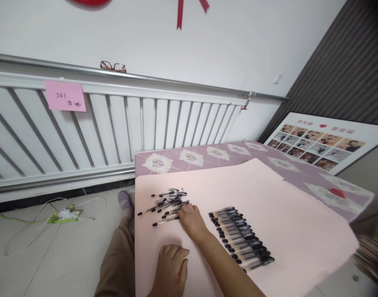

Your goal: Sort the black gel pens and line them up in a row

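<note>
My right hand (pixel 192 220) reaches over a loose pile of pens (pixel 168 202) with clear barrels and black caps. Its fingers are bent down on the end of one pen (pixel 165 222), and the fingertips are partly hidden. Low in the view, my left hand (pixel 172 266) rests near the sheet's left edge with its fingers curled in and no object visible in them. To the right of my right forearm lies a row of several similar pens (pixel 241 237), side by side and roughly parallel; the forearm reaches close to the row's near end.
Pink sheet (pixel 300 231) covers most of the table, over a purple patterned cloth (pixel 204 154). A white radiator (pixel 164 123) stands behind, with eyeglasses (pixel 113 67) on its pipe. A photo board (pixel 318 142) leans at the right. A power strip (pixel 66 215) lies on the floor.
</note>
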Demonstrator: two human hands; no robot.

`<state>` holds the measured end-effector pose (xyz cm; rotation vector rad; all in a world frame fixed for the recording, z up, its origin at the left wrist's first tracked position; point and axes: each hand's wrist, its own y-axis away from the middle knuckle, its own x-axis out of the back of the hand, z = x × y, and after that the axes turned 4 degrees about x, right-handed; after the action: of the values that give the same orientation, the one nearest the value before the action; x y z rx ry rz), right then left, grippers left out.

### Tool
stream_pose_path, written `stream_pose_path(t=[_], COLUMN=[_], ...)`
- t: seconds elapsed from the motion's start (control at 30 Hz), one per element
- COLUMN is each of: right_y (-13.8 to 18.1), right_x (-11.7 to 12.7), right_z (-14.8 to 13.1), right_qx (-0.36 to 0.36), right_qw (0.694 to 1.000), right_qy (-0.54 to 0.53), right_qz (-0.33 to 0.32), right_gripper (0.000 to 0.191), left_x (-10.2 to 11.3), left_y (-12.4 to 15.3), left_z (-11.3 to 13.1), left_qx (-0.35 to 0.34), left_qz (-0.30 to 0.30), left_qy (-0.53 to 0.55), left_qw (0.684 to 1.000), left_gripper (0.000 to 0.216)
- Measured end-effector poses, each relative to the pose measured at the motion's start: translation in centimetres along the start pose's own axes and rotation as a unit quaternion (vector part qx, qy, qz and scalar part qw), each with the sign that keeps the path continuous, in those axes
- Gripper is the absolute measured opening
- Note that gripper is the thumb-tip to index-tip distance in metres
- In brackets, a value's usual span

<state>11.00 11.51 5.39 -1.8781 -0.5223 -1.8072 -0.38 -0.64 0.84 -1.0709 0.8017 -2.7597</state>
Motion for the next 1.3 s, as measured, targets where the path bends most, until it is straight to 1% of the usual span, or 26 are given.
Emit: stream_pose_path(t=[0.07, 0.13, 0.17, 0.23, 0.33, 0.43, 0.5, 0.57, 0.67, 0.73, 0.77, 0.83, 0.9, 0.97, 1.07, 1.2, 1.3], right_y=[0.7, 1.7, 2.4, 4.0, 6.6, 8.5, 9.3, 9.5, 8.9, 7.9, 7.2, 5.5, 3.8, 2.4, 0.8, -0.1, -0.4], right_x=[0.6, 1.0, 1.1, 1.2, 1.4, 1.8, 2.1, 2.4, 2.4, 2.2, 2.1, 1.7, 1.3, 1.0, 0.4, -0.4, -0.7], right_z=[-0.1, 0.1, 0.2, 0.6, 1.0, 0.5, -0.1, -0.5, 0.0, 1.1, 1.8, 3.3, 4.5, 5.3, 5.7, 5.7, 5.7], right_qx=[0.002, 0.006, 0.009, 0.013, 0.001, -0.009, -0.010, -0.002, 0.017, 0.001, -0.025, -0.111, -0.147, -0.167, -0.178, -0.187, -0.199], right_qw=[1.000, 1.000, 0.999, 0.995, 0.980, 0.966, 0.957, 0.946, 0.930, 0.936, 0.946, 0.965, 0.968, 0.969, 0.970, 0.969, 0.966], right_qy=[-0.012, -0.025, -0.042, -0.098, -0.196, -0.251, -0.283, -0.315, -0.351, -0.340, -0.316, -0.238, -0.203, -0.180, -0.158, -0.146, -0.150], right_qz=[0.008, 0.008, 0.005, -0.004, -0.025, -0.054, -0.067, -0.082, -0.107, -0.093, -0.070, -0.018, -0.009, -0.019, -0.040, -0.063, -0.062], right_gripper=[0.019, 0.016, 0.015, 0.015, 0.016, 0.019, 0.021, 0.023, 0.018, 0.015, 0.016, 0.021, 0.024, 0.022, 0.017, 0.014, 0.012], left_x=[0.0, 0.0, 0.0, -0.1, -0.1, -0.3, -0.7, -1.2, -1.5, -1.3, -1.2, -0.9, -0.7, -0.6, -0.6, -0.8, -1.0], left_y=[0.2, 0.4, 0.5, 0.7, 0.7, 0.5, 0.4, 0.4, 0.3, 0.2, 0.2, 0.0, -0.2, -0.3, -0.3, -0.3, -0.3], left_z=[-0.2, -0.5, -0.6, -0.9, -0.9, -0.5, -0.2, -0.2, -0.3, -0.3, -0.3, -0.2, 0.0, 0.1, 0.2, 0.2, 0.2], left_qx=[-0.012, -0.018, -0.022, -0.033, -0.045, -0.021, -0.007, 0.007, 0.026, 0.023, 0.020, 0.015, 0.020, 0.029, 0.036, 0.041, 0.042], left_qz=[0.016, 0.052, 0.069, 0.085, 0.065, 0.063, 0.046, 0.014, -0.025, -0.041, -0.048, -0.057, -0.066, -0.075, -0.079, -0.073, -0.065], left_qy=[-0.019, -0.039, -0.051, -0.077, -0.113, -0.124, -0.124, -0.130, -0.140, -0.136, -0.133, -0.129, -0.126, -0.121, -0.115, -0.118, -0.121], left_qw=[1.000, 0.998, 0.996, 0.993, 0.990, 0.990, 0.991, 0.991, 0.990, 0.990, 0.990, 0.990, 0.990, 0.989, 0.990, 0.989, 0.990], left_gripper=[0.028, 0.032, 0.033, 0.034, 0.035, 0.030, 0.025, 0.018, 0.016, 0.016, 0.016, 0.016, 0.016, 0.016, 0.017, 0.019, 0.019])
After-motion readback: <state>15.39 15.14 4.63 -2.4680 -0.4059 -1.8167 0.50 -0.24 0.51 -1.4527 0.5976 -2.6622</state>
